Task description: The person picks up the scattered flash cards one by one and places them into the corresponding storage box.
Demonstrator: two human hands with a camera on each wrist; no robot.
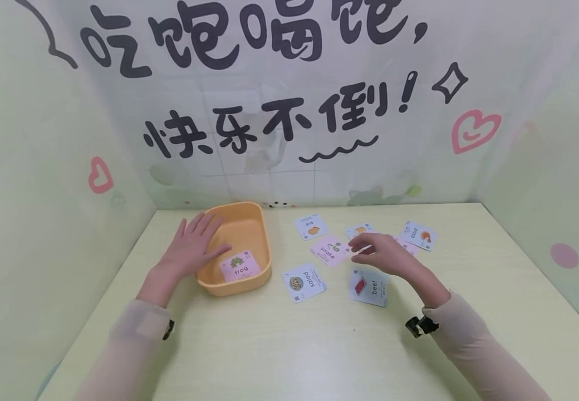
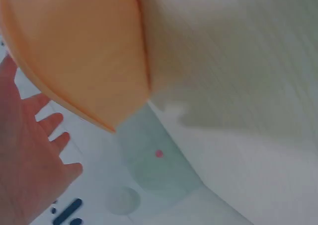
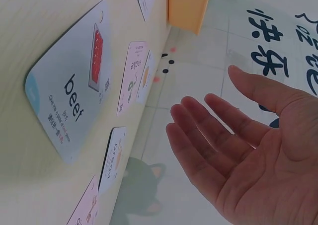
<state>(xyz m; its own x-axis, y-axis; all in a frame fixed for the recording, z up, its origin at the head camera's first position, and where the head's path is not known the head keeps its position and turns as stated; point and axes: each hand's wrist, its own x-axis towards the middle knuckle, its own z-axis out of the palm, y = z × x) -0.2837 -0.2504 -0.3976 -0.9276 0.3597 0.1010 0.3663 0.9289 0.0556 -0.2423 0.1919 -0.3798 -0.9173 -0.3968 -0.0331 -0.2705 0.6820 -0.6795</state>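
My left hand (image 1: pixel 189 248) is spread flat above the left side of an orange plastic bin (image 1: pixel 239 225); whether it touches the rim cannot be told. Inside the bin lies a pink frog card (image 1: pixel 240 266). Over the cards at the right hovers my right hand (image 1: pixel 381 253), fingers loosely bent and nothing held; the right wrist view shows its bare palm (image 3: pixel 263 160). Just below it is a blue beef card (image 1: pixel 368 288), and to its left a pink snake card (image 1: pixel 329 250). A bread card (image 3: pixel 112 155) and another pink card (image 3: pixel 85 205) are partly hidden behind it in the head view.
A salad card (image 1: pixel 304 283) lies between the bin and the beef card. Farther back are a pie card (image 1: pixel 311 226) and a pizza card (image 1: pixel 418 235). The pale table (image 1: pixel 289 345) meets a printed curtain (image 1: pixel 269 184) behind and at both sides.
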